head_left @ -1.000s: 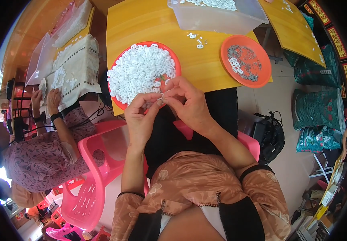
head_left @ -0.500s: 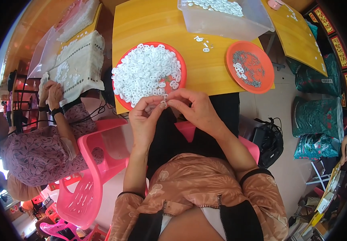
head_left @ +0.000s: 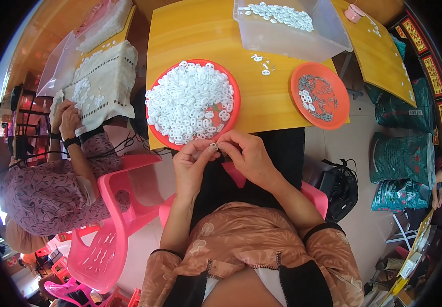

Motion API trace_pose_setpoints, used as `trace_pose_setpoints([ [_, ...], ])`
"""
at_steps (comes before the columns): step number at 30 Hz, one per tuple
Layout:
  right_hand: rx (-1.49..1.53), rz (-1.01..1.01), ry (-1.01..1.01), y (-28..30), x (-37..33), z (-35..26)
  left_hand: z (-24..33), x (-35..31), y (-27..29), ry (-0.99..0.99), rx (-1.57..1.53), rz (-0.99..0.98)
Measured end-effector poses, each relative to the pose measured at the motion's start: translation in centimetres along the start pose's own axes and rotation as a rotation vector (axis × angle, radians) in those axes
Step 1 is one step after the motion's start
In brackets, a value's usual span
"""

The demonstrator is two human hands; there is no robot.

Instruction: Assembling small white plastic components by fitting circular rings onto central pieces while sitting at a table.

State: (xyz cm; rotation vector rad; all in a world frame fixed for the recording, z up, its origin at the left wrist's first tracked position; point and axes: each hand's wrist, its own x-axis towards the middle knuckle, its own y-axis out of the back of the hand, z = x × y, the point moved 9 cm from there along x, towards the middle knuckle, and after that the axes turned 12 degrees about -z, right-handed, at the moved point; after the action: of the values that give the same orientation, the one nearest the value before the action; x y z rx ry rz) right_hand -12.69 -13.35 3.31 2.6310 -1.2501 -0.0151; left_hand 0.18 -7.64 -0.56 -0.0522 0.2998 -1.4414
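Your left hand [head_left: 193, 166]: thumb and forefinger pinch one small white oval piece [head_left: 213, 146]
Your right hand [head_left: 250, 158]: fingertips bunched right beside it; I cannot tell whether they grip it too
Round red plastic basin [head_left: 236, 102]: just beyond your hands, heaped with white oval pieces [head_left: 185, 100], on your yellow wooden table [head_left: 264, 105]
Round orange plastic plate [head_left: 337, 86]: to your right, holding thin grey pins [head_left: 313, 81]

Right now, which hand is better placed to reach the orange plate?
Probably the right hand: the orange plate lies off to the right, nearer it; the left hand, farther away, pinches a small white piece.
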Motion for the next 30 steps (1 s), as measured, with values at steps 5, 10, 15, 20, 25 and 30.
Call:
trace_pose_setpoints([
  [5,0.023,0.046,-0.04,-0.2,-0.2,0.3,0.1,0.0,-0.3,-0.036,0.003,0.027],
  [10,0.043,0.069,-0.044,-0.2,-0.2,1.0,0.3,0.1,-0.5,-0.071,-0.006,0.033],
  [15,0.151,-0.094,-0.142,-0.6,0.5,2.5,-0.4,0.1,0.4,-0.024,-0.045,0.024],
  [20,-0.25,0.029,0.048,1.9,4.4,0.6,-0.9,0.0,1.8,-0.054,-0.118,0.066],
  [25,-0.57,0.077,0.187,1.4,8.3,0.7,-1.4,0.0,2.7,-0.048,-0.161,0.095],
  [30,-0.789,-0.06,0.203,-0.8,10.6,2.1,-1.5,-0.2,3.0,-0.032,-0.225,0.108],
])
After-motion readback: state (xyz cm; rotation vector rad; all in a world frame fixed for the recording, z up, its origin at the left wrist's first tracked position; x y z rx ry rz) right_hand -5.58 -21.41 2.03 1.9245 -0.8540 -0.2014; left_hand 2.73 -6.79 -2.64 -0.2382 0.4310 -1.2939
